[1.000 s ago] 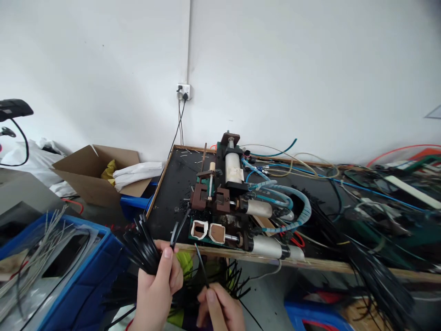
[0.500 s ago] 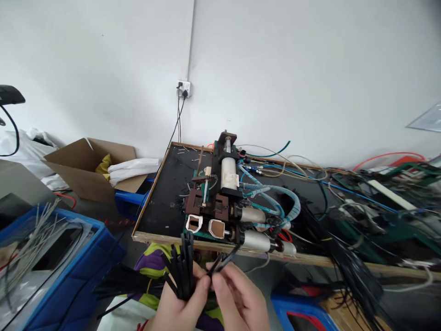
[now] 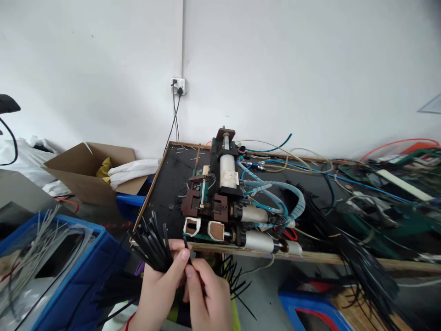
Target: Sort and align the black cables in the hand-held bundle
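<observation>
A bundle of black cables [image 3: 151, 243] is gripped in my left hand [image 3: 156, 294], its cut ends fanned up and to the left. Beside it, my right hand [image 3: 210, 296] is closed at the fingertips on a single black cable that stands up between both thumbs. Thin black strands [image 3: 236, 280] stick out behind my right hand; whether they belong to the same bundle I cannot tell. Just beyond my hands, at the bench edge, is a pneumatic machine [image 3: 220, 207] with brown clamp blocks and silver cylinders. Another black bundle [image 3: 119, 287] lies across my lap, to the left.
The black bench top [image 3: 163, 184] has a wooden rim and scattered cable scraps. Another black cable bundle [image 3: 365, 266] hangs over its right edge. On the left are a blue bin [image 3: 106, 248] with grey cables and a cardboard box [image 3: 79, 184]. A blue stool [image 3: 296, 308] stands lower right.
Both hands have moved left, and the bundle now tilts further left. The single cable now stands upright between the thumbs instead of slanting right. The view has shifted slightly.
</observation>
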`<action>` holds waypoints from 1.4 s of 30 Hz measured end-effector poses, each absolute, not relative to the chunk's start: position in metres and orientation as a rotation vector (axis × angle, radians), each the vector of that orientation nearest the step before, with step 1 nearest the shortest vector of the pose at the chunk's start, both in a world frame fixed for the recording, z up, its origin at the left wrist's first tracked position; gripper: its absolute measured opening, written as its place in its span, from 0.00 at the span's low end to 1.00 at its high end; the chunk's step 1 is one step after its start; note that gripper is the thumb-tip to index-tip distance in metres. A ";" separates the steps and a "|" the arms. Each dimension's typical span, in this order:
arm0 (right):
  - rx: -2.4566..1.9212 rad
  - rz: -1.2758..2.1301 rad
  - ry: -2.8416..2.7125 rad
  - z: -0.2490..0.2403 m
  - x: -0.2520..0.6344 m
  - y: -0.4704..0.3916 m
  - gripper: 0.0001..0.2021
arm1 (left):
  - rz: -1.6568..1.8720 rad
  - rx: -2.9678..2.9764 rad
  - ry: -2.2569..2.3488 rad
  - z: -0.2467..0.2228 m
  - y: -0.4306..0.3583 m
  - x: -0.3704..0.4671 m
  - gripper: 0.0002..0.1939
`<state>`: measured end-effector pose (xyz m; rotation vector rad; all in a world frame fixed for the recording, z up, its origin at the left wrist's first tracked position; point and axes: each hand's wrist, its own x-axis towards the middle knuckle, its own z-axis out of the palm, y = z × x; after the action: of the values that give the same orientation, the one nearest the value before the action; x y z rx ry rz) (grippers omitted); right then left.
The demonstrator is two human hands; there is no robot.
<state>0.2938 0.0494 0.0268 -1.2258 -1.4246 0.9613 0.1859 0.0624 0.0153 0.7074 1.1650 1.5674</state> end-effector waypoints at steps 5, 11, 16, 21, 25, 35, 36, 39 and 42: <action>-1.132 1.176 -1.397 0.013 0.291 0.045 0.20 | 1.634 0.718 1.270 0.014 0.065 0.180 0.13; -0.784 1.618 -0.713 -0.004 0.282 0.052 0.22 | 1.742 0.563 1.012 0.029 0.071 0.182 0.14; -0.474 1.757 -0.276 -0.001 0.273 0.068 0.17 | 1.728 0.506 0.777 0.036 0.070 0.177 0.13; -0.428 1.830 -0.148 0.003 0.269 0.075 0.14 | 1.728 0.514 0.729 0.034 0.070 0.174 0.13; -0.414 1.855 -0.098 0.003 0.267 0.076 0.14 | 1.719 0.506 0.711 0.033 0.070 0.173 0.14; -0.446 1.882 -0.092 0.007 0.266 0.076 0.15 | 1.712 0.466 0.807 0.034 0.072 0.174 0.08; -0.448 1.879 -0.094 0.007 0.267 0.076 0.15 | 1.710 0.473 0.825 0.033 0.072 0.175 0.09; -0.470 1.872 -0.102 0.007 0.267 0.076 0.15 | 1.692 0.484 0.892 0.030 0.072 0.177 0.12; -0.511 1.855 -0.134 0.006 0.266 0.077 0.16 | 1.699 0.508 0.932 0.028 0.070 0.178 0.15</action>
<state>0.2660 0.0766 0.0055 -0.5111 -0.1344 1.8550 0.1784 0.0697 0.0280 0.5081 0.9316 1.6993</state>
